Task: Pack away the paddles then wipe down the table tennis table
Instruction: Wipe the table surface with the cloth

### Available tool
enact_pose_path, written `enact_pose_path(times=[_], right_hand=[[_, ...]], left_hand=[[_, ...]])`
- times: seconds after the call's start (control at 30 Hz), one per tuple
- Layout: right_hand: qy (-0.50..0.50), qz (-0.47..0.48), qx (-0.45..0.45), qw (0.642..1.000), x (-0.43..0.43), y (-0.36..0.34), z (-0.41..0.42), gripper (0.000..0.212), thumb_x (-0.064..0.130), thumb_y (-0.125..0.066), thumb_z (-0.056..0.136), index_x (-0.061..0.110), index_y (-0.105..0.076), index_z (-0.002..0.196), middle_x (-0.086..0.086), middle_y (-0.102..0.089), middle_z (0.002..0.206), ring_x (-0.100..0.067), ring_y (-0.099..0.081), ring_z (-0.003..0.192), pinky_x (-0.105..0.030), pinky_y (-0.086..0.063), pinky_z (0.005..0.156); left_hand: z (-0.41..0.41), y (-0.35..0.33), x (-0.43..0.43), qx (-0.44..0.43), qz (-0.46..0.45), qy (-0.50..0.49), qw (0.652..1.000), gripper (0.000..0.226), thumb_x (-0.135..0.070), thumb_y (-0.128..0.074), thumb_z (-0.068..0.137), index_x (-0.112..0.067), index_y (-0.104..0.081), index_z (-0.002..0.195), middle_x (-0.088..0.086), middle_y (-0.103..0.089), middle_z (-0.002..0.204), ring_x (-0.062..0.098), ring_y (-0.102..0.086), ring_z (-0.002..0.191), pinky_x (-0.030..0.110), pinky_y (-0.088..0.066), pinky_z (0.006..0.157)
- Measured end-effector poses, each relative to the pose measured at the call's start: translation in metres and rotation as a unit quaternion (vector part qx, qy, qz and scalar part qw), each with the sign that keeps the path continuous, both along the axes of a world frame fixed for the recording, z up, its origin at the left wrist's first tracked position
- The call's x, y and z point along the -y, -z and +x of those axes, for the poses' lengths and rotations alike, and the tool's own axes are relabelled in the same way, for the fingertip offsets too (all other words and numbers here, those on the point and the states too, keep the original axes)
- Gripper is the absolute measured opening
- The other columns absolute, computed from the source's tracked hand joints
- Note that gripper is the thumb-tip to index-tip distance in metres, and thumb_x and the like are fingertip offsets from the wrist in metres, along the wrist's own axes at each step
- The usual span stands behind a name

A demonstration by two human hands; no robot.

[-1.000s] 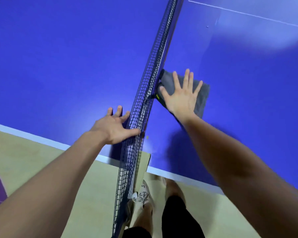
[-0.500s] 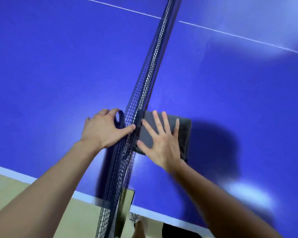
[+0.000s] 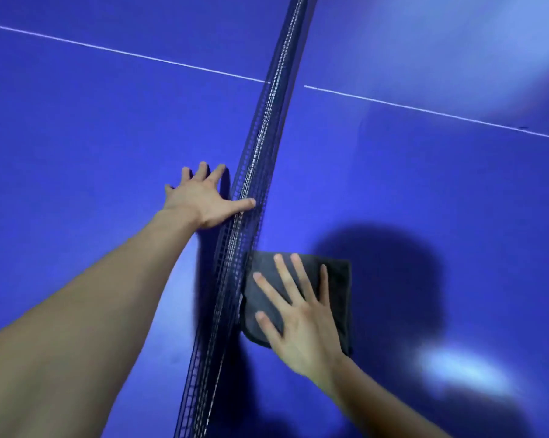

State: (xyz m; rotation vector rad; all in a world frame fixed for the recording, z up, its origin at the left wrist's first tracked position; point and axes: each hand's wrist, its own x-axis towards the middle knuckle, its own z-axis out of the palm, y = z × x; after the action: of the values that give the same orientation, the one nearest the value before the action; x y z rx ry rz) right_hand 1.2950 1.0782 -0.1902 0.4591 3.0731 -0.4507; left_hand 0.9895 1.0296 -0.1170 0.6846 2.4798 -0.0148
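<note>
Folded grey cloth (image 3: 336, 279) flat on blue table (image 3: 108, 128), against net (image 3: 257, 172)

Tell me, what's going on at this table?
A person is wiping down a blue table. The right hand presses a grey cloth flat on the surface, right beside the net. The left hand rests open on the other side, its thumb against the net.

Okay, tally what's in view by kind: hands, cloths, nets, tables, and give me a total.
Hands: 2, left hand and right hand
Cloths: 1, grey cloth
Nets: 1, net
Tables: 1, blue table
Total: 5
</note>
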Motion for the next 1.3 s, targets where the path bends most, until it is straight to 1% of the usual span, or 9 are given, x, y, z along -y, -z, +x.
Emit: enact_pose_path(times=[0.2,0.33,0.47,0.63,0.77,0.93,1.1,1.2,1.3], right_hand=[[0.097,0.07,-0.044,0.992,-0.168,0.024,-0.178,0.067,0.064,-0.039,0.106,0.041,-0.037,0.169,-0.003,-0.018,0.183,-0.032,-0.014,0.169,-0.074,-0.008,0.129],[0.153,0.05,0.011,0.987,-0.232,0.022,-0.268,0.069,0.065,-0.03,0.106,0.042,-0.029,0.171,0.0,-0.01,0.184,-0.029,-0.004,0.17,-0.075,0.003,0.129],[0.111,0.062,-0.044,0.991,-0.172,0.014,-0.195,0.067,0.058,-0.044,0.105,0.037,-0.04,0.168,0.0,-0.018,0.183,-0.03,-0.009,0.17,-0.075,-0.003,0.129],[-0.026,0.042,-0.004,0.999,-0.107,0.004,-0.097,0.065,0.058,-0.046,0.107,0.039,-0.038,0.169,0.003,-0.01,0.184,-0.028,-0.002,0.171,-0.076,-0.011,0.128],[0.052,0.063,-0.026,0.996,-0.203,0.017,-0.233,0.062,0.059,-0.041,0.106,0.04,-0.044,0.166,0.002,-0.021,0.182,-0.03,-0.013,0.169,-0.075,-0.005,0.129],[0.148,0.025,0.031,0.988,-0.28,0.017,-0.357,0.067,0.058,-0.026,0.107,0.039,-0.028,0.172,0.004,-0.005,0.185,-0.028,0.003,0.17,-0.075,0.009,0.128],[0.089,0.05,-0.045,0.994,-0.201,0.015,-0.242,0.063,0.054,-0.037,0.108,0.036,-0.041,0.168,0.002,-0.016,0.183,-0.027,-0.006,0.17,-0.073,-0.002,0.13],[0.014,0.044,-0.024,0.999,-0.146,0.006,-0.154,0.063,0.055,-0.041,0.109,0.037,-0.037,0.169,0.002,-0.012,0.184,-0.025,0.0,0.171,-0.072,-0.005,0.13],[0.003,0.042,-0.013,0.999,-0.179,0.009,-0.18,0.063,0.061,-0.041,0.108,0.041,-0.04,0.167,0.002,-0.016,0.183,-0.028,-0.007,0.17,-0.072,-0.006,0.13]], left_hand=[[-0.017,0.016,-0.003,-0.013,-0.052,0.05,0.997,0.134,-0.109,-0.028,0.056,-0.041,-0.001,0.169,-0.004,0.004,0.179,0.027,0.001,0.165,0.064,-0.03,0.123],[-0.029,0.009,-0.01,0.023,-0.082,0.059,0.995,0.135,-0.105,-0.029,0.051,-0.045,0.001,0.169,-0.005,0.006,0.179,0.027,0.001,0.166,0.058,-0.031,0.124],[-0.032,0.003,-0.01,0.046,-0.081,0.055,0.994,0.131,-0.101,-0.037,0.055,-0.046,0.0,0.168,-0.007,0.008,0.179,0.025,0.001,0.166,0.056,-0.031,0.126],[-0.031,0.003,-0.012,0.05,-0.079,0.051,0.994,0.128,-0.1,-0.045,0.063,-0.045,0.002,0.169,-0.004,0.007,0.179,0.029,0.003,0.166,0.056,-0.033,0.125],[-0.031,0.003,-0.013,0.051,-0.083,0.052,0.994,0.128,-0.1,-0.044,0.063,-0.045,0.004,0.168,-0.005,0.009,0.179,0.026,0.005,0.166,0.053,-0.034,0.124],[-0.027,0.007,-0.01,0.031,-0.085,0.051,0.995,0.124,-0.101,-0.041,0.066,-0.048,0.007,0.167,-0.008,0.013,0.178,0.022,0.008,0.165,0.052,-0.036,0.124],[-0.024,0.007,-0.01,0.026,-0.079,0.049,0.995,0.134,-0.104,-0.028,0.052,-0.047,0.005,0.168,-0.006,0.008,0.179,0.024,0.006,0.166,0.054,-0.034,0.125],[-0.023,0.006,-0.011,0.026,-0.078,0.047,0.996,0.134,-0.105,-0.028,0.052,-0.045,0.006,0.168,-0.005,0.009,0.179,0.025,0.007,0.165,0.056,-0.031,0.126],[-0.023,0.008,-0.01,0.024,-0.073,0.046,0.996,0.135,-0.105,-0.027,0.052,-0.044,0.006,0.168,-0.004,0.009,0.179,0.026,0.008,0.165,0.057,-0.031,0.126]])
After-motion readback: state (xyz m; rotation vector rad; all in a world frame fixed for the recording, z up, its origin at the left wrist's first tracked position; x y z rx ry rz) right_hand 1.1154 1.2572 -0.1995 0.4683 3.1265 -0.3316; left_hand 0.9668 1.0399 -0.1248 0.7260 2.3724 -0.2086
